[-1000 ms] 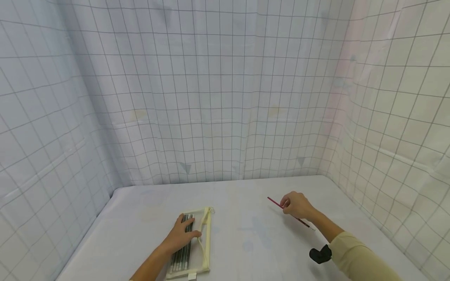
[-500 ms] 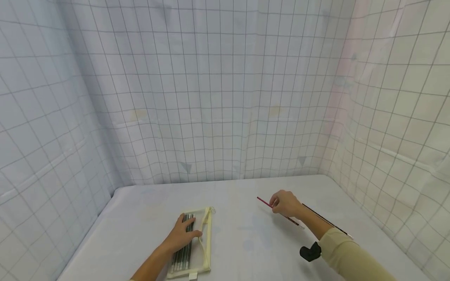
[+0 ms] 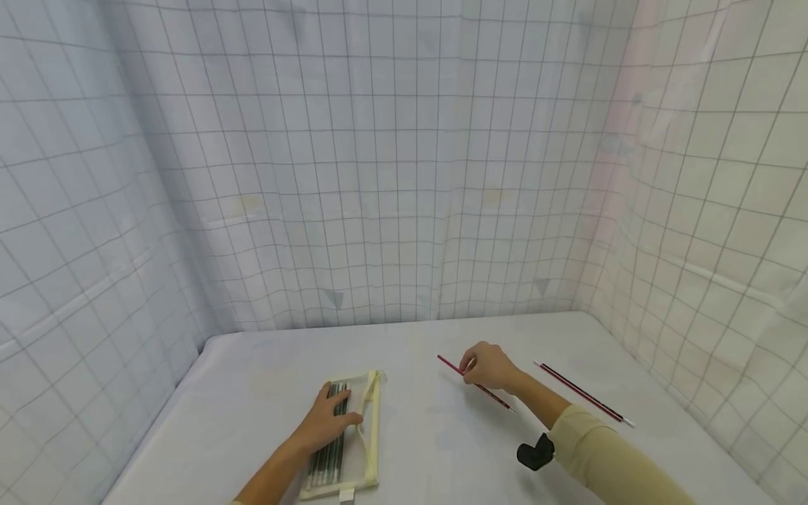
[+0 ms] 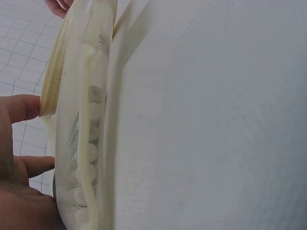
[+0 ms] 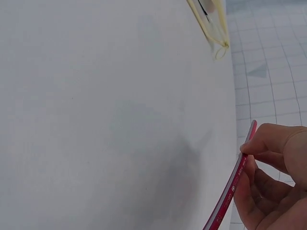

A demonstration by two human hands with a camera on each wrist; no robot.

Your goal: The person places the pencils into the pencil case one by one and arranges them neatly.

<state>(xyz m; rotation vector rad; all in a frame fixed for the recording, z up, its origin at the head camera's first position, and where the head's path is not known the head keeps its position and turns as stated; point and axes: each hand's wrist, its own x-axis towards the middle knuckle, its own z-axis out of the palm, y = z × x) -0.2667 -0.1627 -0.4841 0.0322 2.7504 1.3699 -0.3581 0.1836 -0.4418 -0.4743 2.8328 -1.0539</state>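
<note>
My left hand (image 3: 325,424) rests on a clear pencil pouch (image 3: 373,452) with cream edging, fingers spread and straight. Several dark pencils (image 3: 325,468) with white ends show through its plastic. Seen from the left wrist, one fingertip (image 4: 29,106) touches the pouch's cream zip edge (image 4: 52,91). Right of the pouch, my right hand (image 3: 489,366) pinches a red pencil (image 5: 229,191) between thumb and fingers. It is held slanted above the table, its white end toward the lower right in the head view.
Two more pencils (image 3: 583,393), one black and one red, lie side by side on the white-covered table (image 3: 416,449), right of my right forearm. A black wrist device (image 3: 536,452) sits by the right sleeve (image 3: 587,442). Gridded white curtains (image 3: 391,175) enclose the table at the back and sides.
My right hand has moved left toward the pouch with the red pencil. The two pencils on the right have come into view from behind the forearm. My left hand stays put.
</note>
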